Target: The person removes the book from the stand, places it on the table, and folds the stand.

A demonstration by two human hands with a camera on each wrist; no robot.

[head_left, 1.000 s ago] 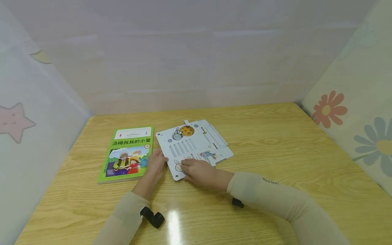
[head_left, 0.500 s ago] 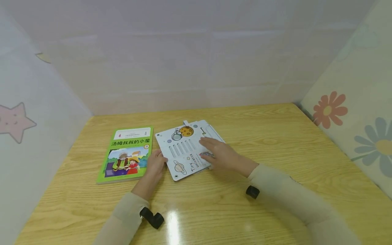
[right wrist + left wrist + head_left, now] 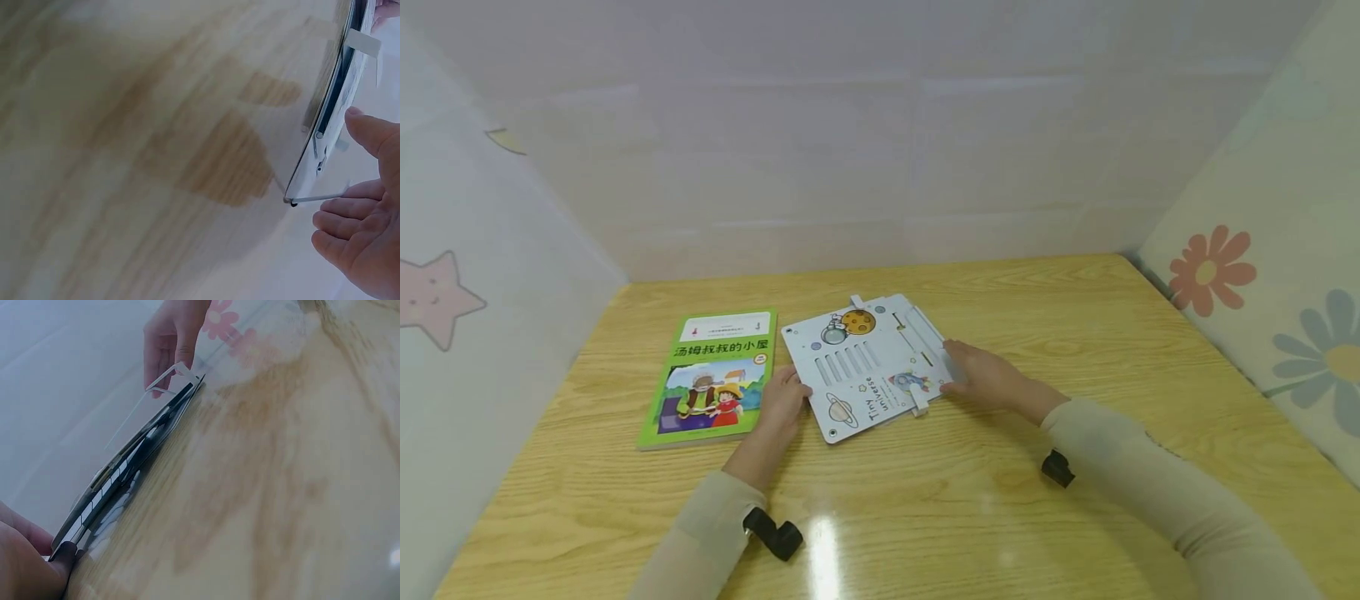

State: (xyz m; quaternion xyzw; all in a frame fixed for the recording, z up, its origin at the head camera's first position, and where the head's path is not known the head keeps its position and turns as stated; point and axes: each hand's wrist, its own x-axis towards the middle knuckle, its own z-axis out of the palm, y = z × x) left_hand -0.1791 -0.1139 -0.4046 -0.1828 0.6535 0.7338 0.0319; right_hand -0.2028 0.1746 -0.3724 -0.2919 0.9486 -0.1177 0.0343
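A white folding book stand (image 3: 820, 350), printed with planets, a rocket and "Tiny universe", lies folded and slanted on the table. My left hand (image 3: 784, 396) pinches its left edge, thumb on top; the left wrist view shows the stand's layers (image 3: 119, 469) slightly apart at the side. At the opposite edge is my right hand (image 3: 988, 379). In the right wrist view its fingers (image 3: 344, 226) are nearly straight and touch a thin white flap (image 3: 322, 199) tilted up from the stand's end. The thumb stands apart from them.
A green picture book (image 3: 711, 383) with Chinese lettering lies flat just left of the stand, next to my left hand. White clips (image 3: 919, 400) jut from the stand's edges. Wall sheets border the wooden table (image 3: 1075, 517) at the back and sides.
My right hand has moved right, off the stand's lower front and across its face, to its right edge. The left hand and the stand have stayed nearly in place.
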